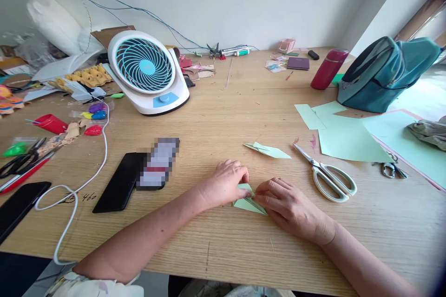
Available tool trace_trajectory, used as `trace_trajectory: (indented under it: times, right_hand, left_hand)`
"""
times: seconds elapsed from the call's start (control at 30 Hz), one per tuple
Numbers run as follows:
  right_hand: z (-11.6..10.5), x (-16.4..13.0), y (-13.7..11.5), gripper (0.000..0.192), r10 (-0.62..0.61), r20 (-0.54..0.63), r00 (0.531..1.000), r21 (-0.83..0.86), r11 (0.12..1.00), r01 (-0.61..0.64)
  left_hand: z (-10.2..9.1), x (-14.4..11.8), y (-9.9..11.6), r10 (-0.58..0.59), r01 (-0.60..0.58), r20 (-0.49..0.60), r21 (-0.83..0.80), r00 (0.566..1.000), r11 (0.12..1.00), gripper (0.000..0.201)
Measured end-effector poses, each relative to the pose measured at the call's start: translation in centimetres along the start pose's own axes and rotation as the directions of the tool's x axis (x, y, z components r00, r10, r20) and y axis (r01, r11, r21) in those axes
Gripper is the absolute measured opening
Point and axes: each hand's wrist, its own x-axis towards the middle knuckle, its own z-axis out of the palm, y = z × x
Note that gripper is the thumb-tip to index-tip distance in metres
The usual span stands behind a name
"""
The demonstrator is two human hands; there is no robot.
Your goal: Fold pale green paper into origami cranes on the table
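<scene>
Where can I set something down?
Mostly bare: wooden tabletop between the round white fan and the flat green paper sheets; also on the near side of the white-handled metal scissors, right of the right hand. Crowded: far left, around the small red cup.

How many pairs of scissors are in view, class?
2: white-handled scissors beyond the right hand; black-handled scissors at the picture's left edge. Others may be hidden.

Bright, light from right, dark right corners, pixelated phone screen (pixel 158 164)
</scene>
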Motion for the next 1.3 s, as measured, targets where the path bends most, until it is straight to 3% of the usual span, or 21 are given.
trace_trajectory:
  times: [0.1, 0.2, 0.3, 0.4, 0.47, 0.6, 0.77, 1.07, 1.3]
  right_hand:
    - [0.0, -0.1, 0.1, 0.027, 0.031, -0.04, 0.999, 0.088, 0.996, -0.027]
    - [-0.2, -0.1, 0.3, 0.021, 0.159, -0.086, 0.984, 0.26, 0.957, -0.132]
    - [-0.5, -0.3, 0.4, 0.016, 0.333, -0.08, 0.94, 0.396, 0.876, -0.277]
    - [-0.8, -0.3, 0.4, 0.021, 0.452, -0.045, 0.891, 0.491, 0.787, -0.374]
    - [-0.9, -0.3, 0.4, 0.02, 0.494, -0.039, 0.869, 0.564, 0.728, -0.389]
    - [-0.8, -0.1, 0.5, 0.016, 0.551, -0.072, 0.831, 0.654, 0.656, -0.378]
    - [-0.5, -0.3, 0.7, 0.019, 0.603, -0.066, 0.795, 0.71, 0.588, -0.387]
    - [-0.7, 0.2, 0.6, 0.025, 0.565, -0.045, 0.824, 0.672, 0.627, -0.393]
    - [-0.4, 0.3, 0.3, 0.013, 0.513, -0.106, 0.852, 0.596, 0.719, -0.358]
  left_hand:
    - [-0.1, -0.1, 0.1, 0.01, -0.01, -0.008, -0.042, 1.0, 0.999, 0.021]
    - [-0.4, 0.0, 0.3, -0.002, 0.006, 0.017, -0.19, 1.0, 0.982, 0.017]
    - [-0.5, 0.1, 0.6, 0.014, -0.055, -0.12, -0.352, 0.993, 0.934, 0.018]
    - [-0.3, 0.1, 0.7, 0.105, -0.243, -0.343, -0.39, 0.933, 0.888, 0.015]
    - [0.2, 0.1, 0.6, 0.21, -0.373, -0.43, -0.34, 0.878, 0.863, 0.01]
    - [1.2, -0.1, 0.1, 0.334, -0.511, -0.51, -0.256, 0.793, 0.821, 0.003]
    - [2.1, -0.1, -0.3, 0.362, -0.54, -0.537, -0.219, 0.762, 0.812, 0.004]
    - [2.3, 0.2, -1.1, 0.403, -0.55, -0.566, -0.111, 0.719, 0.828, 0.003]
    - [2.4, 0.2, -0.7, 0.412, -0.529, -0.535, -0.077, 0.737, 0.845, 0.005]
